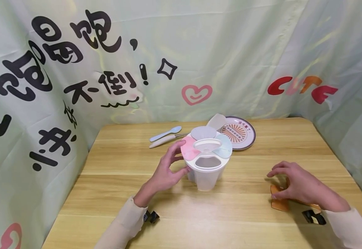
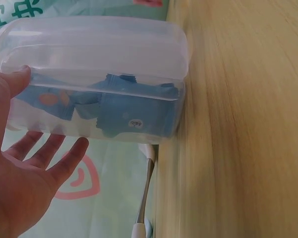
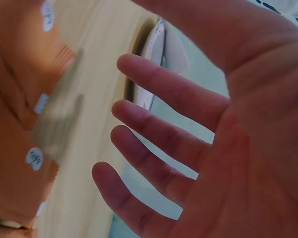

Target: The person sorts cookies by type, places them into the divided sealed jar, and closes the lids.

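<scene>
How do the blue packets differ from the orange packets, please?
The blue packets are inside the translucent container; the orange packets lie on the wooden table. The left hand holds the blue packets' container, while the right hand is near the orange packets. Both show white labels.

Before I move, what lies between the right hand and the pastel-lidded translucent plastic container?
Only bare wooden tabletop between container and right hand, per the head view.
</scene>
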{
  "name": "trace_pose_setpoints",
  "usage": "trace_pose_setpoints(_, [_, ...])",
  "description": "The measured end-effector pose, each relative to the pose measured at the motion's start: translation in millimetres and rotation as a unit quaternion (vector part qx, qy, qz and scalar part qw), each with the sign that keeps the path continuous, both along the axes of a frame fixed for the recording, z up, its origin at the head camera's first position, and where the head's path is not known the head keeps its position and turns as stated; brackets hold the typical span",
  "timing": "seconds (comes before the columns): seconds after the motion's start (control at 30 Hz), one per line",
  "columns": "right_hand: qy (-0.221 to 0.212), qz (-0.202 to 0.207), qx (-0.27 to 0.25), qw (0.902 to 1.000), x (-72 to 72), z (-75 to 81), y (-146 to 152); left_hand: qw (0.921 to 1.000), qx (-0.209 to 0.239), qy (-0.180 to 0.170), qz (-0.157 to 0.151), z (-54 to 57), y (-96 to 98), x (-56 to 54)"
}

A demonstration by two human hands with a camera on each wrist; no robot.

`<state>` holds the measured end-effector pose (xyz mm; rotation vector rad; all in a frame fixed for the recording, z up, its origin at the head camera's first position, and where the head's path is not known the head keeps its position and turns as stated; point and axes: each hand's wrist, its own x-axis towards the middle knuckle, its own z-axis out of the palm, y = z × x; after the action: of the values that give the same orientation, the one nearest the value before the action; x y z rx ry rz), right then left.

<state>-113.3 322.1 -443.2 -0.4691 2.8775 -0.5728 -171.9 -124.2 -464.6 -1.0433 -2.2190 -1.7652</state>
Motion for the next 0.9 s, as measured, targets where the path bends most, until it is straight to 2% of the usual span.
trace_pose_setpoints(0.2, [0.000,-0.009,0.023,0.9997,2.7,-4.3,5.4,1.0000,0.002,0.001,-0.001,0.3,0.6,0.4])
trace_pose_setpoints(0.4, [0.019,-0.009,0.035,0.9992,4.7,-9.3,9.8,1.0000,0.002,0.003,-0.001,0.3,0.6,0.5])
trace_pose_setpoints(0.63, [0.023,-0.012,0.018,0.9995,6.6,-15.1,10.5,1.0000,0.003,0.007,0.001,-0.1,1.0,0.5])
trace_pose_setpoints(0.9, [-0.012,-0.036,-0.021,0.9991,3.3,-14.3,1.5,0.9998,0.005,0.020,-0.005,-1.5,0.0,-0.5])
